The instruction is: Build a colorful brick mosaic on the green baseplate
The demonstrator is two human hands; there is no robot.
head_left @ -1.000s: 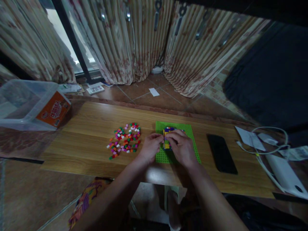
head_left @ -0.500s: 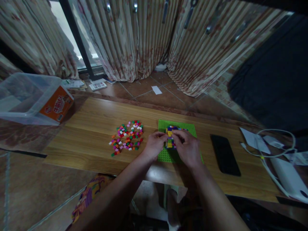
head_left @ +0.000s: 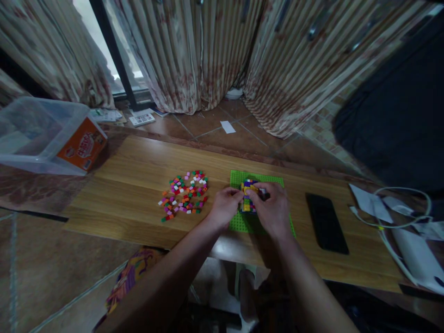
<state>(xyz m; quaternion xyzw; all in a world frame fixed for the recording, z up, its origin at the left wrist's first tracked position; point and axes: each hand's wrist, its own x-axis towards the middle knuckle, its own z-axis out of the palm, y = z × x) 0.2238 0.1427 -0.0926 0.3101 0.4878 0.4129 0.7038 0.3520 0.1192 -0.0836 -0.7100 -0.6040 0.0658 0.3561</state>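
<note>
A small build of toy bricks, with yellow, purple and blue pieces showing, stands on a green studded baseplate. At its left side my left hand is closed, thumb and forefinger pinched against the edge. My right hand reaches round from the right, its thumb pressing on the top and its fingers curled about the far side. Much of the build is hidden under the right hand. To the left, loose small bricks in red, green, white, pink and orange lie scattered over the wooden table.
A black phone lies right of the baseplate. Beyond it are a white cable, papers and a white device. A clear plastic bin with an orange label stands off the table's left end. Striped curtains hang behind.
The view has shifted slightly. Both hands stay at the brick build, the right thumb still pressing on its top; no brick has visibly changed place.
</note>
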